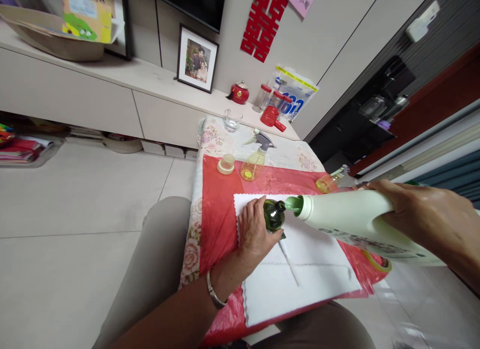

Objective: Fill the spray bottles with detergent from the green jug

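My left hand (253, 234) is wrapped round a small dark green bottle (274, 216) above the white cloth (300, 284). In my right hand (423, 209) is a large pale green detergent bottle (345, 211), tipped almost level. Its open mouth points left, right at the neck of the small bottle, and green liquid shows inside the mouth. A thin white stick (289, 263) lies on the cloth just below the small bottle. Beyond the cloth stand a pale cap (226, 165) and a spray bottle (254, 164) with a grey trigger head.
Red plastic sheeting (219, 209) covers part of the flowered tablecloth (190, 256). Another spray bottle (330, 181) leans at the right, near a roll of tape (377, 261). A glass cup (232, 121) stands at the far edge, before the cabinet (165, 101).
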Available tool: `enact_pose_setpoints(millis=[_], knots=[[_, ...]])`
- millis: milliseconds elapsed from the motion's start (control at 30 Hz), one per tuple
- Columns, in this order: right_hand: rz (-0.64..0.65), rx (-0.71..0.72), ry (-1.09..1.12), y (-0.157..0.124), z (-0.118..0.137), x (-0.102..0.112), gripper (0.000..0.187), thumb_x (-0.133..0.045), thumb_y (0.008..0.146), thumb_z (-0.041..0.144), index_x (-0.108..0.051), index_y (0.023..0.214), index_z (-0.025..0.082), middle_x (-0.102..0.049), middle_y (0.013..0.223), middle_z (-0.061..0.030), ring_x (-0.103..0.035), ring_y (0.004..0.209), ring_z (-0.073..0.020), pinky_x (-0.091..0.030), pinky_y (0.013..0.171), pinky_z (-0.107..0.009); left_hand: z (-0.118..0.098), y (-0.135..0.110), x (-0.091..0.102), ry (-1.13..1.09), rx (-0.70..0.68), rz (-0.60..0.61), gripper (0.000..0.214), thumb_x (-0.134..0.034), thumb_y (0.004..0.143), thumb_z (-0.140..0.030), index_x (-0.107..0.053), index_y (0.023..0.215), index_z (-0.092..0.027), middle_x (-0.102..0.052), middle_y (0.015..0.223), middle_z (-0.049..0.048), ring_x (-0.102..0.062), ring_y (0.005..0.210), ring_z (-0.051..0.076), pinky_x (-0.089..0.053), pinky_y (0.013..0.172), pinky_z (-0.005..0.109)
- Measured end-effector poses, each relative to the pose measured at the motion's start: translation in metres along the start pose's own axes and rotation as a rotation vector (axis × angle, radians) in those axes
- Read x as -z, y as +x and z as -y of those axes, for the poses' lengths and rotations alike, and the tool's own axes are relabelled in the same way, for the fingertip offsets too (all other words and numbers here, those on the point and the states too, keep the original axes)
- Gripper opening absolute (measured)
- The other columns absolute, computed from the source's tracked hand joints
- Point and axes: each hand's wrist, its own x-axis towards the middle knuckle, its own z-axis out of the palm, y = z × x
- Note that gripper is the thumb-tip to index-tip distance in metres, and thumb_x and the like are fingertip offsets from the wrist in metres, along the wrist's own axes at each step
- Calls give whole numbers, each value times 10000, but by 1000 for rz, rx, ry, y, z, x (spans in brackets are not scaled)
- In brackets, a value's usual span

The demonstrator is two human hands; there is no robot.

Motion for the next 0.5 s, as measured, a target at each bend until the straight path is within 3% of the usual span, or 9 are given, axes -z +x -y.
enact_pose_setpoints(millis=[500], knots=[[19, -18, -12, 0, 2, 3, 470, -505, 833, 274, -608, 1269, 416, -741, 1084, 27, -712, 879, -291, -454, 608, -337, 0, 0, 0, 0, 3, 6, 908, -889, 603, -186, -397, 1365, -237, -569, 1327, 119, -553, 1252, 351, -467, 1046, 529]])
